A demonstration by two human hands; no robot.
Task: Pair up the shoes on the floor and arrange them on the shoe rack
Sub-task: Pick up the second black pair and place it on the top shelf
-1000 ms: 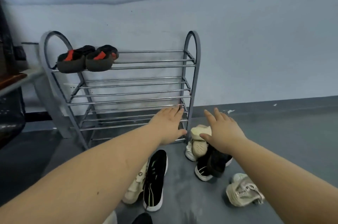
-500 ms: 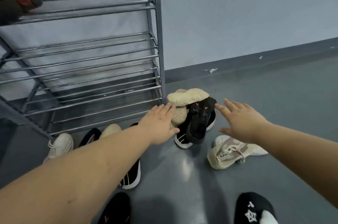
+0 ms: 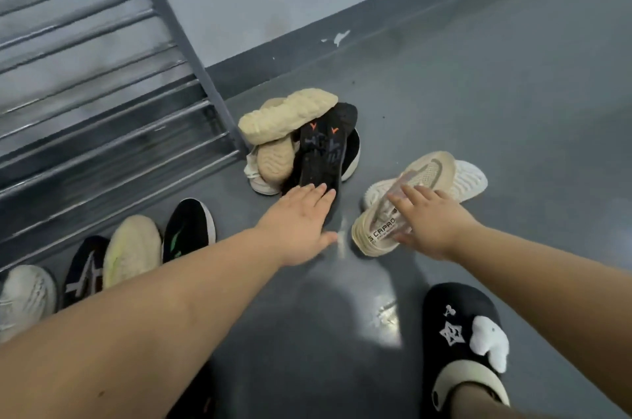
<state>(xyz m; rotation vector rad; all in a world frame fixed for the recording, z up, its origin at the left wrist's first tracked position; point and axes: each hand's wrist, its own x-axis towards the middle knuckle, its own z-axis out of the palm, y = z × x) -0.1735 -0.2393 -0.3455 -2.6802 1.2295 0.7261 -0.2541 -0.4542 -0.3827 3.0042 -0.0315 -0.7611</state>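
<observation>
A pile of shoes lies by the foot of the grey metal shoe rack: a cream shoe sole-up on top, a second cream sole under it, and a black shoe sole-up with orange marks. My left hand reaches out with straight fingers whose tips touch the heel end of that black sole. To the right, a beige mesh sneaker lies on its side. My right hand rests spread on it with straight fingers.
Along the rack's front stand a white sneaker, a dark sneaker, a cream sneaker and a black sneaker. A foot in a black slipper with a white plush figure stands at the lower right. The floor is glossy grey.
The view has tilted down and closer to the floor. Both hands have dropped and moved forward: the left now touches the black sole, the right lies on the beige sneaker.
</observation>
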